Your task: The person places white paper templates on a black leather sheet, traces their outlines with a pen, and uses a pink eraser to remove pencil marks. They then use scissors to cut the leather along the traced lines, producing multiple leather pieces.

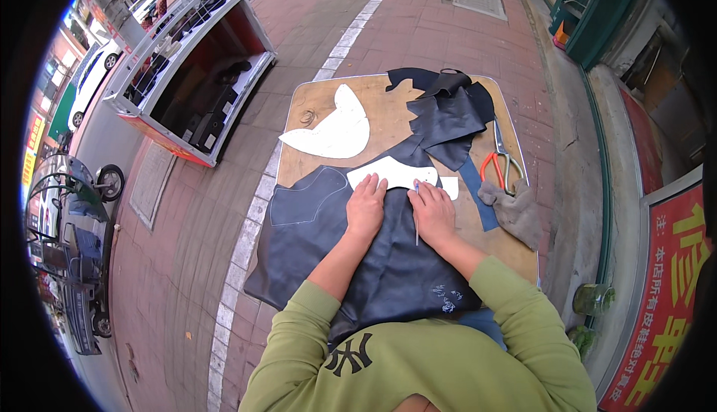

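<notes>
A large sheet of black leather [314, 266] covers the near part of the table and hangs over its front edge. On it lies a small white pattern piece [393, 171] with a curved edge. My left hand [366, 207] rests on the pattern's left part, fingers stretched flat. Beside the pattern's right end, my right hand [435, 212] pinches a slim, pale pen [417, 231], its upper end near the pattern's edge. Left of the pattern, a pale outline [302, 204] is drawn on the leather. Some pale scribbles mark its lower right.
The wooden tabletop [390, 122] also carries a larger white pattern [336, 132], black leather scraps [452, 117], scissors [499, 143] with orange and green handles, a grey rag [517, 214] and a blue strip [478, 195]. A white-framed cabinet [205, 76] stands left on the paving.
</notes>
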The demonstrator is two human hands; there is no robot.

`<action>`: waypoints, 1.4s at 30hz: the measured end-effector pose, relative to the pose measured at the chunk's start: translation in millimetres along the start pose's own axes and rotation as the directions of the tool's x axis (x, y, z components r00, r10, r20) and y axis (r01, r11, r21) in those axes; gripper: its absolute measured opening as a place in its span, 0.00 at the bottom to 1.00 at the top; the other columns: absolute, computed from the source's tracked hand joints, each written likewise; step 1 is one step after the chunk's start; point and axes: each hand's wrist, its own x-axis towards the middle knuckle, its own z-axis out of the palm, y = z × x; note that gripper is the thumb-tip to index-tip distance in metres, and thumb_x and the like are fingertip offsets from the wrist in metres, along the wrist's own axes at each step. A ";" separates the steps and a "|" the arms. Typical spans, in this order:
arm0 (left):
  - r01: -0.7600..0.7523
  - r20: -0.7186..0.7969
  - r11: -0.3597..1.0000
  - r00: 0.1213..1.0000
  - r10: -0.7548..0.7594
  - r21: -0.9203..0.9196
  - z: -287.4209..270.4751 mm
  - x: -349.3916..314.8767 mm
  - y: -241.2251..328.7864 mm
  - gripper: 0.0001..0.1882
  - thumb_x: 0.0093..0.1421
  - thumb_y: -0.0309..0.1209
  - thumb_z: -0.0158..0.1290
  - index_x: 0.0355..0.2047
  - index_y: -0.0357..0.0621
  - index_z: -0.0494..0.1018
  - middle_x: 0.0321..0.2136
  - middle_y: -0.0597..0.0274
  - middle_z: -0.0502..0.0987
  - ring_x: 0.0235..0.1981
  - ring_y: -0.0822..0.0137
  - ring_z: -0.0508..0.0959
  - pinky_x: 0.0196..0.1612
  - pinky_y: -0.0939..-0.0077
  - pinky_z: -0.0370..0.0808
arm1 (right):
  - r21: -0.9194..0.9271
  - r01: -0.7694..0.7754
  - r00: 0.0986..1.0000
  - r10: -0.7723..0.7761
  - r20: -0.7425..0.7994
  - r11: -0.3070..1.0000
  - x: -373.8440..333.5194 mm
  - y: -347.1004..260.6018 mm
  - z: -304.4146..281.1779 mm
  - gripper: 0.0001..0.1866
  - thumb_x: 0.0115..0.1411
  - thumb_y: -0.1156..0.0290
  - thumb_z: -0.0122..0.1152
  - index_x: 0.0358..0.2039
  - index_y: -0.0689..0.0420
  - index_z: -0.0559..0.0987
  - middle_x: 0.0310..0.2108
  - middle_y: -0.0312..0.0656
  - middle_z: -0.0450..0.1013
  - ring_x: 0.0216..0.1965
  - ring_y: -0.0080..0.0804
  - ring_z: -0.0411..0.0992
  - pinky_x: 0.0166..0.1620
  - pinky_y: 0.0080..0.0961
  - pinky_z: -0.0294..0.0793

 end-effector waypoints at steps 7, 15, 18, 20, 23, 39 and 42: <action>0.006 0.020 0.999 1.000 -0.007 0.051 1.5 -0.8 -1.6 0.20 0.55 0.25 0.50 0.49 0.44 0.78 0.52 0.51 0.76 0.57 0.55 0.74 0.58 0.66 0.71 | 0.081 0.041 0.996 -0.033 -0.089 0.996 1.9 -0.4 -0.8 0.14 0.57 0.73 0.56 0.45 0.59 0.77 0.52 0.47 0.72 0.55 0.45 0.70 0.57 0.40 0.68; 0.017 0.006 1.000 1.000 -0.017 0.011 0.7 -0.9 -1.9 0.23 0.53 0.19 0.48 0.49 0.43 0.78 0.53 0.51 0.76 0.58 0.53 0.73 0.58 0.65 0.71 | 0.104 0.054 0.994 -0.044 -0.100 0.993 2.4 0.3 -2.1 0.13 0.57 0.75 0.56 0.44 0.60 0.77 0.50 0.49 0.73 0.53 0.46 0.70 0.56 0.39 0.69; 0.022 0.012 1.000 1.000 -0.022 -0.002 -0.1 -0.6 -1.7 0.22 0.53 0.19 0.48 0.49 0.42 0.78 0.54 0.51 0.75 0.58 0.53 0.73 0.58 0.65 0.71 | 0.095 0.054 0.995 -0.045 -0.090 0.994 2.4 0.5 -2.3 0.13 0.56 0.75 0.57 0.43 0.60 0.77 0.50 0.49 0.73 0.53 0.46 0.70 0.56 0.39 0.69; 0.020 0.024 1.000 1.000 -0.019 -0.006 -0.5 0.0 -2.1 0.22 0.54 0.19 0.48 0.49 0.43 0.77 0.54 0.50 0.75 0.58 0.53 0.73 0.58 0.65 0.71 | 0.087 0.052 0.995 -0.045 -0.086 0.995 2.5 0.8 -2.4 0.14 0.56 0.75 0.57 0.43 0.60 0.77 0.49 0.49 0.73 0.53 0.45 0.70 0.56 0.38 0.69; 0.007 0.045 1.000 0.999 -0.007 -0.013 -0.8 1.4 -2.8 0.22 0.54 0.21 0.49 0.50 0.43 0.76 0.55 0.49 0.74 0.58 0.51 0.72 0.59 0.63 0.70 | 0.081 0.054 0.995 -0.047 -0.084 0.995 2.9 1.2 -2.1 0.13 0.55 0.75 0.57 0.43 0.59 0.77 0.48 0.48 0.73 0.52 0.45 0.70 0.56 0.38 0.69; -0.107 0.251 0.993 0.964 0.092 0.043 9.9 22.1 2.9 0.26 0.58 0.25 0.47 0.59 0.47 0.70 0.61 0.43 0.66 0.63 0.45 0.65 0.63 0.50 0.62 | 0.096 0.028 0.999 -0.024 -0.047 0.995 4.2 -1.2 -5.2 0.13 0.54 0.74 0.57 0.41 0.59 0.76 0.49 0.48 0.73 0.53 0.45 0.70 0.56 0.37 0.69; -0.072 0.237 0.997 0.969 0.072 -0.009 12.5 21.0 3.6 0.28 0.57 0.22 0.46 0.59 0.48 0.70 0.62 0.43 0.65 0.64 0.46 0.63 0.65 0.51 0.60 | 0.095 0.026 0.997 -0.018 -0.079 0.995 4.7 -1.4 -5.5 0.13 0.54 0.76 0.58 0.41 0.59 0.78 0.48 0.47 0.73 0.51 0.45 0.71 0.54 0.38 0.71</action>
